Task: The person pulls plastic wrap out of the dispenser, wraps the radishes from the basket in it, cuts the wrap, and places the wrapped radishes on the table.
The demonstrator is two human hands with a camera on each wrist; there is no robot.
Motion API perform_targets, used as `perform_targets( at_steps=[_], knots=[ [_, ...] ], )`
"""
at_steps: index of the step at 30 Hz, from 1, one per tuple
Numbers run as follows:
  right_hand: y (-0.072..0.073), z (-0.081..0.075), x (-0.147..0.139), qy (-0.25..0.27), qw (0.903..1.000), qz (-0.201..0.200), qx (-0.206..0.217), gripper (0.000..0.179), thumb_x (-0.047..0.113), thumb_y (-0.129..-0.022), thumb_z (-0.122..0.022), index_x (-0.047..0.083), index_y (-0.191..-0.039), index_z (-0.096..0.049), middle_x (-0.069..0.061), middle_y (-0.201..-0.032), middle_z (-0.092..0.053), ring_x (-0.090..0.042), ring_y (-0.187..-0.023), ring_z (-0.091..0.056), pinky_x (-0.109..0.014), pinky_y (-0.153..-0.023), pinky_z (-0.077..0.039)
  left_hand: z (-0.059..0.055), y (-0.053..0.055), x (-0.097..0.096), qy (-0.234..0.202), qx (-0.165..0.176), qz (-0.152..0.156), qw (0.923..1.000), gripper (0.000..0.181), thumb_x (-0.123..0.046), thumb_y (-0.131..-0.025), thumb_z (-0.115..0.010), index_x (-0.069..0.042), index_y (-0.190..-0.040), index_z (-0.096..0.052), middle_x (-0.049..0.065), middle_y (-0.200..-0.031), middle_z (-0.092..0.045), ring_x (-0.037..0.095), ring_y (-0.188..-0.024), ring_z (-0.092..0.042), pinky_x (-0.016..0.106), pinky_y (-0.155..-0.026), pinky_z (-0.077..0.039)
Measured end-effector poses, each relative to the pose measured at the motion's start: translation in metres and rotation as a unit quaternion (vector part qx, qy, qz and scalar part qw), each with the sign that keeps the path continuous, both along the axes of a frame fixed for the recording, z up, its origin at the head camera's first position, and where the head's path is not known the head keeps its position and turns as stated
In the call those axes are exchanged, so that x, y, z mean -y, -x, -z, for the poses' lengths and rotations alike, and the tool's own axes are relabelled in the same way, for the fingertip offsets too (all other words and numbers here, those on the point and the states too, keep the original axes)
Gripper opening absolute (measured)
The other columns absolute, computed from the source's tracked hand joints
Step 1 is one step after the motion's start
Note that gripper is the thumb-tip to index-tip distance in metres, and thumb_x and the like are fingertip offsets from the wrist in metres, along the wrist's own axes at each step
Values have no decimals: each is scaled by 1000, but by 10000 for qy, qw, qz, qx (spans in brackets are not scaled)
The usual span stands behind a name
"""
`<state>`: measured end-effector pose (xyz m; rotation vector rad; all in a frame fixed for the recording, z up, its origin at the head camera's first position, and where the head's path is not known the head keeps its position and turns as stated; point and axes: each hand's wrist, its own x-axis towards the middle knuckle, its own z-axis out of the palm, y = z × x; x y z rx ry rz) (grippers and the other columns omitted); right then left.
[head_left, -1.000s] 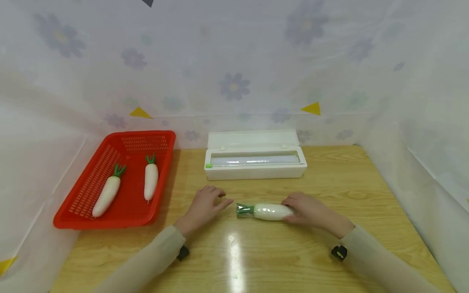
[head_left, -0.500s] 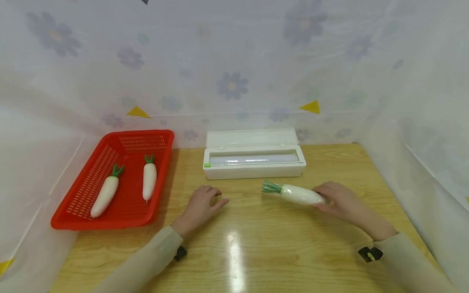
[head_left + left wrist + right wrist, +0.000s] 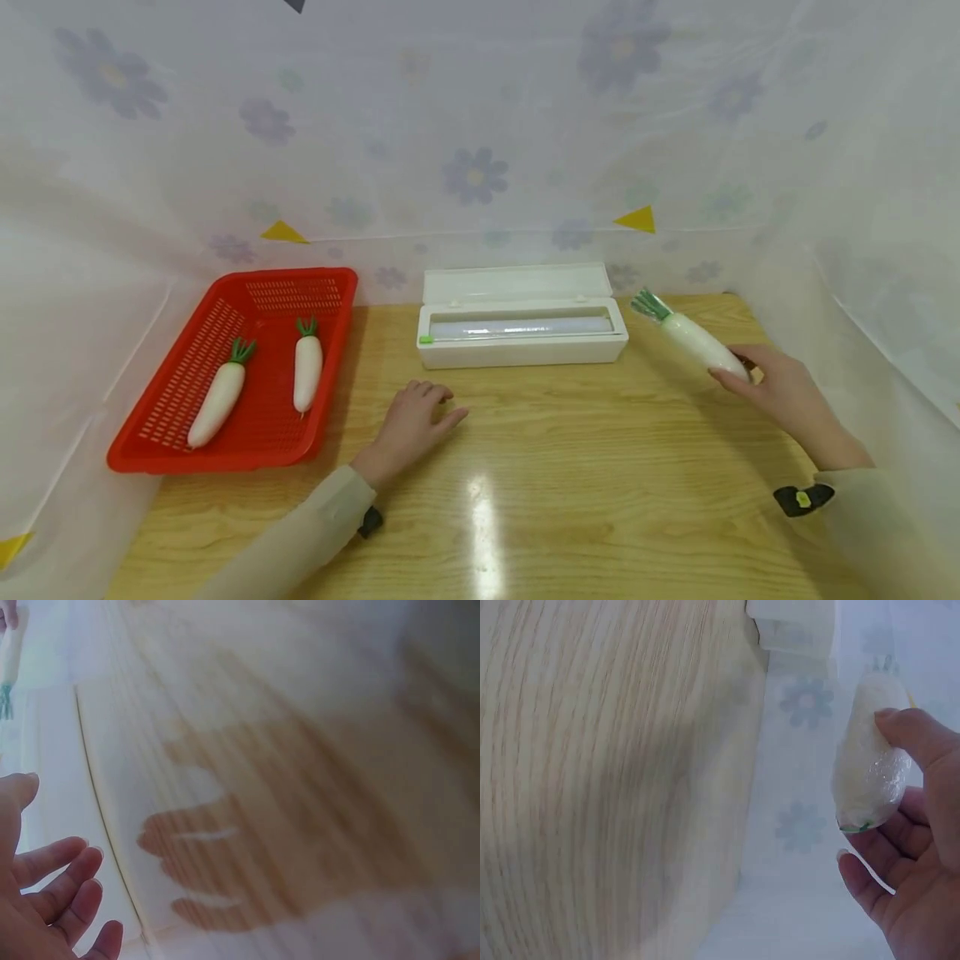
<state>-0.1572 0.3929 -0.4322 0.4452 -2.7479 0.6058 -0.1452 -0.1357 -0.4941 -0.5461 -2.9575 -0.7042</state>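
Observation:
My right hand (image 3: 783,396) grips the root end of a white radish (image 3: 701,343) wrapped in clear film, held above the right side of the table. Its green leafy end points up and left, toward the back. In the right wrist view, the thumb presses one side of the wrapped radish (image 3: 870,757) and fingers curl round the other. My left hand (image 3: 408,429) hovers or rests near the middle left of the table, fingers loosely bent, holding nothing; whether it touches the surface I cannot tell. The left wrist view also shows that hand (image 3: 52,900) with its fingers relaxed.
A red plastic basket (image 3: 318,433) at the left holds two unwrapped radishes, one larger (image 3: 217,404), one smaller (image 3: 307,372). At the back middle stands a white film dispenser (image 3: 521,354), lid up, with a roll inside. Flowered white sheeting (image 3: 480,108) encloses the table (image 3: 570,500).
My right hand has lifted the wrapped radish off the table and carried it right and toward the back, turning its leaves upward. The left hand has drawn slightly left, then stayed put.

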Motion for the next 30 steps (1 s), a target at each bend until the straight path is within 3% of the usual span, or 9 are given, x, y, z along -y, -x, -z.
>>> perform_targets(
  at_steps=[7,12,20,30],
  knots=[
    [4,13,-28,288,9893,1049,971,52,31,-100,-71,-15,-121,-63,-33,-103,-68,-37,-80,-63,-34,-58,-45,0,-1,1,88,100,16,9999,39,-41,-99,-72,-8,-119,-71,8,-114,-70,26,-106,-58,48,-95,-47],
    [7,24,-44,295,9774,1616,1328,61,40,-103,-63,-18,-121,-62,-39,-108,-66,-45,-85,-64,-40,-62,-47,-3,-2,1,84,147,-16,9999,38,-40,-99,-72,-7,-119,-71,8,-114,-69,26,-105,-57,47,-93,-47],
    [17,38,-57,499,9641,1902,1786,73,46,-106,-55,-23,-129,-55,-46,-124,-57,-59,-104,-58,-62,-79,-50,-5,-2,2,51,92,-49,9999,36,-38,-99,-72,-7,-118,-71,7,-112,-69,25,-102,-57,45,-91,-47],
    [31,46,-58,512,9634,2038,1662,70,44,-106,-54,-24,-125,-56,-45,-122,-58,-62,-105,-56,-65,-85,-47,-7,-4,2,10,18,7,10000,35,-38,-100,-71,-7,-117,-71,7,-109,-69,25,-100,-57,45,-89,-48]
  ],
)
